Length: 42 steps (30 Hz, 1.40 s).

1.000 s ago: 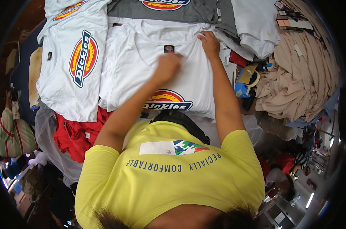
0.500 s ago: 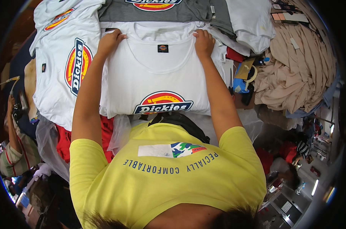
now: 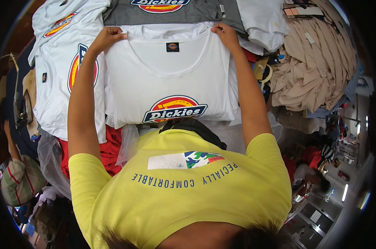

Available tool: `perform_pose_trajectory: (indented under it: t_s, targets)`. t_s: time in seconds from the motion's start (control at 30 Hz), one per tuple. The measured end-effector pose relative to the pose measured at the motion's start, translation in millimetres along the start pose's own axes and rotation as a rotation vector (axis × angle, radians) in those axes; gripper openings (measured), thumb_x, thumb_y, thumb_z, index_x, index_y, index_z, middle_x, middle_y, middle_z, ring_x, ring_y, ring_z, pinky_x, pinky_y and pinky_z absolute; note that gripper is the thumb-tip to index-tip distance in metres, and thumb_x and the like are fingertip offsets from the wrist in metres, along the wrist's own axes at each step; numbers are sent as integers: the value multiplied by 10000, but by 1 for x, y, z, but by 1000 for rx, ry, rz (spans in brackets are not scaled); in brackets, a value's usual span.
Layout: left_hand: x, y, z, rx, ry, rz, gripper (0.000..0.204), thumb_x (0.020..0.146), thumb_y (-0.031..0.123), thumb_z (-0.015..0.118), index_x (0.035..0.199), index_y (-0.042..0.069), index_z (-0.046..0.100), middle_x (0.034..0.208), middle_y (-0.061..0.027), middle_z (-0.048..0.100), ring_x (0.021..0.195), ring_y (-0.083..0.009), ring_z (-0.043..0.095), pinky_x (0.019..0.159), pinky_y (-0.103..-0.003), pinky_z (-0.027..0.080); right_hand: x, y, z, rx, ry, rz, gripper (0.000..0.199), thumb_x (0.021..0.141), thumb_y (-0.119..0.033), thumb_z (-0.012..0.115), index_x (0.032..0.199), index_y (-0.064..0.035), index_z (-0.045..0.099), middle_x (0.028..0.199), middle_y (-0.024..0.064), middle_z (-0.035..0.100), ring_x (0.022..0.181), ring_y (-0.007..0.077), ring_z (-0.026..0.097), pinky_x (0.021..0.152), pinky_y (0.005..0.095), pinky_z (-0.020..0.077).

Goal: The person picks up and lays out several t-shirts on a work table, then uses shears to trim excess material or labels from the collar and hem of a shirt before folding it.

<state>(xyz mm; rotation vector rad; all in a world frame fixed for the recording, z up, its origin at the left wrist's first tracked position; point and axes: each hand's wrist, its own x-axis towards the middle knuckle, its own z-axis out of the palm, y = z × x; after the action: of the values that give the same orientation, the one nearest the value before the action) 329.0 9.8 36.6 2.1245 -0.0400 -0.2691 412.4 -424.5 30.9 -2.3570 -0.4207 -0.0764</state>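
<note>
A white T-shirt [image 3: 167,85] lies spread in front of me, its neckline away from me. It has a small black neck label and a red, yellow and dark blue chest print near my body. My left hand [image 3: 107,39] is closed on the shirt's left shoulder, fingers pressed together at the edge. At the opposite shoulder, my right hand [image 3: 226,35] pinches the cloth between thumb and fingers. Between the two hands the neckline is drawn out wide. More white cloth shows beneath the shirt along its far and side edges.
White printed shirts [image 3: 51,95] lie at the left, with a grey printed shirt [image 3: 154,15] beyond. Beige fabric [image 3: 316,62] is heaped at the right, near a tape roll [image 3: 267,74]. Red cloth [image 3: 112,151] sits below the left edge. An iron [image 3: 27,106] and another person's arm [image 3: 11,143] are far left.
My hands have moved farther apart and slightly away from me, pulling the shirt's shoulders wider. The neckline looks straighter and broader. At far left, the other person's arm is lower.
</note>
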Motion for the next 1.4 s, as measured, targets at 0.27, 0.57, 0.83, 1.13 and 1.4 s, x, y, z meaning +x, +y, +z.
perform_pose_trajectory:
  t_s: [0.27, 0.57, 0.83, 1.13, 1.4]
  targets:
    - [1, 16, -14, 91, 76, 32, 353, 777, 399, 666, 706, 58, 607, 589, 20, 541, 533, -73, 488, 519, -237, 401, 18, -14, -20, 46, -17, -56, 232, 771, -288, 652, 867, -76, 650, 777, 67, 641, 705, 191, 580, 664, 299, 439]
    - [-7, 24, -11, 165, 162, 68, 284, 807, 318, 651, 722, 54, 590, 614, 45, 517, 566, -45, 449, 544, -212, 380, 16, -17, -23, 10, -15, -53, 215, 786, -229, 653, 893, -44, 644, 782, 42, 646, 722, 131, 568, 686, 243, 426]
    - [-118, 44, 33, 391, 372, 244, 201, 724, 168, 703, 836, 17, 632, 724, -79, 605, 633, -178, 562, 579, -265, 433, -103, -39, -46, -323, 162, -406, 91, 734, -108, 607, 819, -77, 606, 838, 63, 595, 835, 247, 550, 786, 375, 386]
    - [-269, 22, 151, 507, 307, 269, 213, 641, 33, 672, 831, 112, 620, 919, -38, 567, 887, -241, 515, 785, -370, 382, -279, -29, -12, -368, -6, -294, 213, 667, -4, 602, 858, -97, 587, 878, 34, 555, 895, 223, 500, 827, 376, 355]
    - [-287, -1, 159, -97, 625, -235, 309, 761, 131, 684, 1011, 25, 538, 890, -60, 549, 795, -137, 529, 645, -246, 420, -296, -5, -8, 223, 327, 323, 221, 779, -8, 579, 997, -24, 542, 871, 57, 545, 740, 141, 529, 684, 276, 436]
